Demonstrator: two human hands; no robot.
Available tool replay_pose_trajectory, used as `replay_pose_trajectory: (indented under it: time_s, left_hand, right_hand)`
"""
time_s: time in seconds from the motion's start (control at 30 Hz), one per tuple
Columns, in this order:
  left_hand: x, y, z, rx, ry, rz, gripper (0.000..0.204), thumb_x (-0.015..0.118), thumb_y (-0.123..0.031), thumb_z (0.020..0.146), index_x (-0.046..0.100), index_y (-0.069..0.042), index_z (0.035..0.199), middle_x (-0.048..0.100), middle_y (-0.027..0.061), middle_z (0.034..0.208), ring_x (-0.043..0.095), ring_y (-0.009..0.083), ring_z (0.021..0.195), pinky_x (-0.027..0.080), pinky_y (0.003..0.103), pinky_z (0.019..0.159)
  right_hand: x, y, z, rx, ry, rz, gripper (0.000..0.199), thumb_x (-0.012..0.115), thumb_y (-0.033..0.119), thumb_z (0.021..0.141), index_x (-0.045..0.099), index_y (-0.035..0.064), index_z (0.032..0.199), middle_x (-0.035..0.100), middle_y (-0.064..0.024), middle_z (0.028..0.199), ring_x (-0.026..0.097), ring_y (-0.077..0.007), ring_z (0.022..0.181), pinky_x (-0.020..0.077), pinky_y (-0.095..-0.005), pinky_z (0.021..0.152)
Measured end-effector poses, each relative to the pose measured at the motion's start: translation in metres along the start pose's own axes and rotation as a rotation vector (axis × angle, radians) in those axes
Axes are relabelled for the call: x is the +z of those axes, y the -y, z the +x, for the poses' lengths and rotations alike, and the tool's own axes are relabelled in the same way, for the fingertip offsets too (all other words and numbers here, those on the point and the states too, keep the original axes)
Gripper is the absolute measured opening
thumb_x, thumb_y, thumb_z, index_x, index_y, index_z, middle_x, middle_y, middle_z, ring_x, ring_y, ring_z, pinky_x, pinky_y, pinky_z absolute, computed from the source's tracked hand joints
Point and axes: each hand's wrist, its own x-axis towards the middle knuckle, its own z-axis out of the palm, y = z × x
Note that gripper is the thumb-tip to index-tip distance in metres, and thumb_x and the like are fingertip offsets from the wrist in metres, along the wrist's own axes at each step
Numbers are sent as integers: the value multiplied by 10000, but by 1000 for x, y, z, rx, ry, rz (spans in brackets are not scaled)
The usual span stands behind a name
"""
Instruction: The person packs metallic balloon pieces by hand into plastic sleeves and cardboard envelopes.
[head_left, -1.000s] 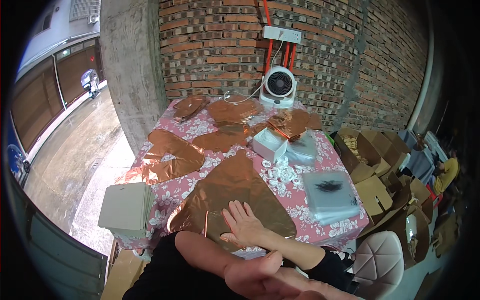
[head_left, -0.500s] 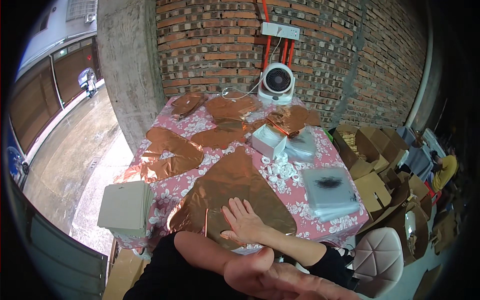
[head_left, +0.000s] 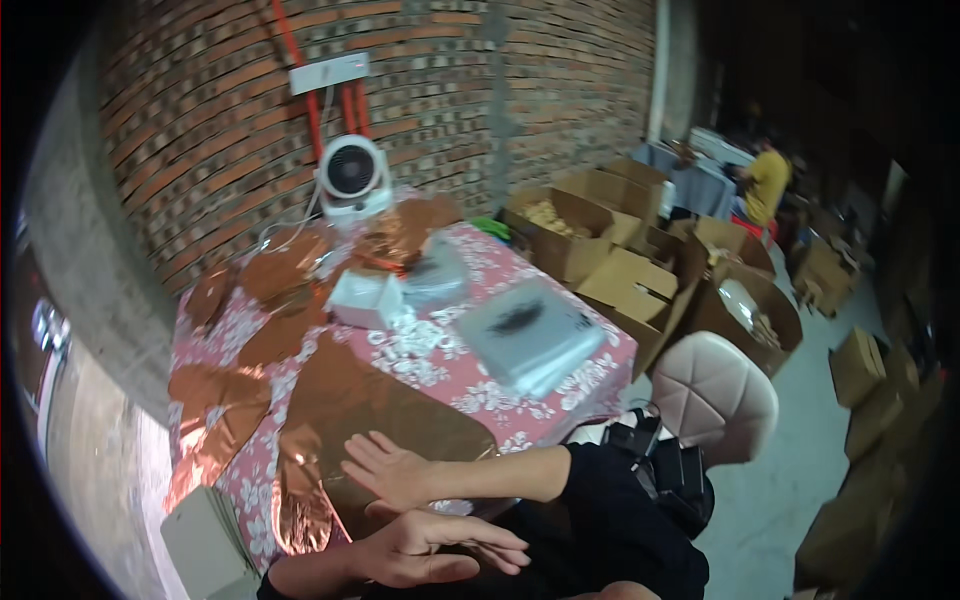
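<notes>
Two foreground hands (head_left: 425, 548) (head_left: 390, 473), one white fan (head_left: 353, 172), one padded chair (head_left: 715, 392).

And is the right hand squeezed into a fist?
No, the right hand is spread open over the big copper foil sheet.

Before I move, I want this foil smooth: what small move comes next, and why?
Perhaps lay the left hand on the copper foil at its near left corner, which looks wrinkled; the right hand seems flat on a smoother part and the left appears empty.
</notes>
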Motion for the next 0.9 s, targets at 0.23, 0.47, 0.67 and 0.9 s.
replay_pose_trajectory:
  time_s: [0.23, 0.47, 0.67, 0.9]
  left_hand:
    - [-4, 3, -11, -410, -462, 24, 323, 437, 14, 931, 549, 172, 1188, 657, 280, 1093, 652, 325, 1079, 496, 413, 967]
    - [-8, 30, -56, -342, -846, -107, 446, 586, -212, 922, 559, 186, 1120, 669, 289, 995, 695, 350, 898, 539, 427, 869]
    - [-5, 59, -75, -159, -1038, -81, 428, 580, -225, 936, 564, 174, 1092, 665, 315, 937, 691, 389, 855, 559, 440, 829]
    - [-2, 76, -89, 20, -1151, -87, 385, 566, -221, 938, 593, 141, 1068, 678, 269, 895, 693, 347, 796, 571, 406, 753]
  right_hand:
    - [21, -11, -2, 0, 46, -115, 534, 403, 288, 950, 407, -20, 1386, 348, -312, 1458, 315, -429, 1390, 218, -571, 1136]
    - [31, -11, 2, -25, -11, -115, 565, 400, 324, 937, 409, -16, 1389, 354, -301, 1453, 294, -442, 1391, 190, -570, 1140]
    - [16, -8, 0, -26, -10, -52, 635, 427, 372, 902, 405, -39, 1385, 351, -322, 1443, 289, -450, 1392, 168, -576, 1140]
    - [10, -4, 1, 25, 124, 10, 719, 461, 419, 882, 362, -46, 1421, 288, -326, 1488, 229, -450, 1424, 116, -560, 1163]
